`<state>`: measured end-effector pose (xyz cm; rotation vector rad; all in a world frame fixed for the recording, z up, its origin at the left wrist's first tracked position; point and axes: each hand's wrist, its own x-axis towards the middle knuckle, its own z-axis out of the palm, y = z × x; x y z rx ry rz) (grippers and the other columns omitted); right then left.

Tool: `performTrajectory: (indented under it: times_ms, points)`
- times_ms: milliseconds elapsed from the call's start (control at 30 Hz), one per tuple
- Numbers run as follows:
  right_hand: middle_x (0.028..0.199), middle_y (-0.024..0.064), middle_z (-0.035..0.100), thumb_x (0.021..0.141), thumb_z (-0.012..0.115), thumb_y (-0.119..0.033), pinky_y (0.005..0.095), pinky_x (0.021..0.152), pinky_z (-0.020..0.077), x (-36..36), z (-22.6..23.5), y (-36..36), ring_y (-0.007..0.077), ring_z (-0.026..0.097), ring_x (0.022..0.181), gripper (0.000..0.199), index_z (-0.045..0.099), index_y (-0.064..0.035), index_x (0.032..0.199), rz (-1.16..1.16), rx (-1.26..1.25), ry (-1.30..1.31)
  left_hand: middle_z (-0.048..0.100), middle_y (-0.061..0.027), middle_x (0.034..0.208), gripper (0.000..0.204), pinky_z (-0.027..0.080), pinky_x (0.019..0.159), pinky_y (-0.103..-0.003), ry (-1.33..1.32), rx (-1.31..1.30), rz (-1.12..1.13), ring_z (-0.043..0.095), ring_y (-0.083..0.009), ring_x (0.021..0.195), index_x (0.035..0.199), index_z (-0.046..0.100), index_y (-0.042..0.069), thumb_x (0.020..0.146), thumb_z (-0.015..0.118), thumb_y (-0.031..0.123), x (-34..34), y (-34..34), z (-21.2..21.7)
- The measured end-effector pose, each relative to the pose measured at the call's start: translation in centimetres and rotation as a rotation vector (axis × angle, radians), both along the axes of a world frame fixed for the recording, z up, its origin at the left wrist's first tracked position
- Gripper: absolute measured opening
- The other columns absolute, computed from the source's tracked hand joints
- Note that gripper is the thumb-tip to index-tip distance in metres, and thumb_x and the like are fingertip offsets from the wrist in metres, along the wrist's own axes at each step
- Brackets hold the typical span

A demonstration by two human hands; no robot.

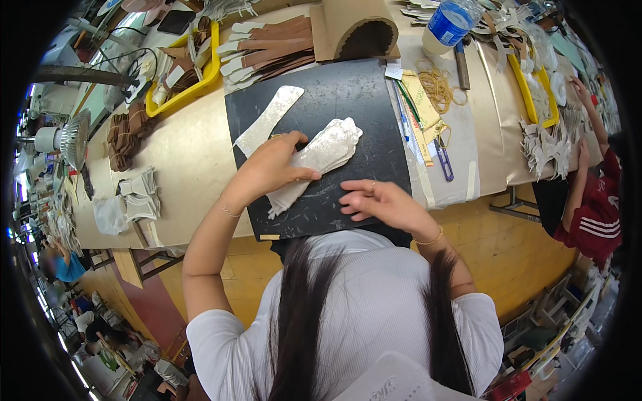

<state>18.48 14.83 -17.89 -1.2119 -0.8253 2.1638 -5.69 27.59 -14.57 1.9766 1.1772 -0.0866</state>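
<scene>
A black cutting mat (361, 100) lies on the beige worktable (187, 167). On it sits a stack of silvery, shoe-part-shaped cut pieces (328, 148). My left hand (271, 166) presses flat on the lower part of that stack, fingers over it. A single silvery piece (269, 119) lies alone to the upper left of the mat. My right hand (378, 200) hovers at the mat's near edge, fingers spread, holding nothing, just right of the stack's lower end.
Brown and white cut pieces (267, 47) lie behind the mat beside a yellow tray (194, 87). A plastic bottle (449, 23), rubber bands (438, 87), scissors (444, 160) and pens sit to the right. Another person (595, 200) in red works at far right.
</scene>
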Motion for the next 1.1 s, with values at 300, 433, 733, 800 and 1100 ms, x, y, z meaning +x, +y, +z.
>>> performTrajectory:
  times_ms: [300, 433, 733, 800, 1100]
  points:
    - [0.124, 0.0141, 0.063, 0.096, 0.069, -0.014, 0.0278, 0.087, 0.0529, -4.3, -1.2, -0.6, 0.0134, 0.064, 0.102, 0.052, 0.044, 0.0052, 0.138, -0.236, 0.355, -0.063, 0.060, -0.0202, 0.123, 0.067, 0.047, 0.098, -0.037, -0.403, -0.255, 0.186, 0.059, -0.0278, 0.117, 0.127, 0.056, -0.004, 0.079, 0.083, 0.035, -0.5, -4.0, -0.6]
    - [0.108, 0.0112, 0.061, 0.087, 0.077, -0.008, 0.0293, 0.078, 0.0526, -3.9, 1.7, 1.4, 0.0170, 0.062, 0.089, 0.047, 0.055, -0.0010, 0.127, -0.458, 0.859, -0.409, 0.060, -0.0138, 0.125, 0.076, 0.051, 0.097, -0.038, -0.852, -0.580, 0.467, 0.061, -0.0230, 0.117, 0.146, 0.035, 0.000, 0.086, 0.078, 0.017, 0.3, -6.4, 1.4]
    - [0.109, 0.0092, 0.057, 0.074, 0.084, -0.007, 0.0318, 0.083, 0.0517, -4.3, 5.1, 3.0, 0.0219, 0.059, 0.096, 0.050, 0.069, -0.0066, 0.122, -0.300, 1.395, -0.775, 0.055, -0.0085, 0.132, 0.074, 0.051, 0.096, -0.033, -1.037, -0.386, 0.519, 0.059, -0.0164, 0.115, 0.147, 0.036, 0.004, 0.086, 0.077, 0.012, 1.3, -9.9, -1.4]
    - [0.111, 0.0092, 0.057, 0.073, 0.086, -0.010, 0.0321, 0.083, 0.0521, -4.3, 5.0, 3.0, 0.0224, 0.059, 0.097, 0.052, 0.068, -0.0063, 0.122, -0.328, 1.418, -0.685, 0.056, -0.0085, 0.132, 0.074, 0.050, 0.097, -0.033, -0.990, -0.393, 0.508, 0.058, -0.0160, 0.117, 0.147, 0.037, 0.004, 0.085, 0.077, 0.011, 1.0, -10.0, -1.3]
    - [0.108, 0.0082, 0.053, 0.068, 0.092, -0.018, 0.0317, 0.085, 0.0485, -3.7, 6.9, 2.3, 0.0204, 0.055, 0.098, 0.065, 0.060, -0.0078, 0.124, -0.243, 1.395, -0.646, 0.062, -0.0126, 0.127, 0.075, 0.050, 0.094, -0.034, -0.843, -0.273, 0.329, 0.063, -0.0212, 0.111, 0.143, 0.041, 0.002, 0.078, 0.077, 0.010, 0.3, -9.7, -0.6]
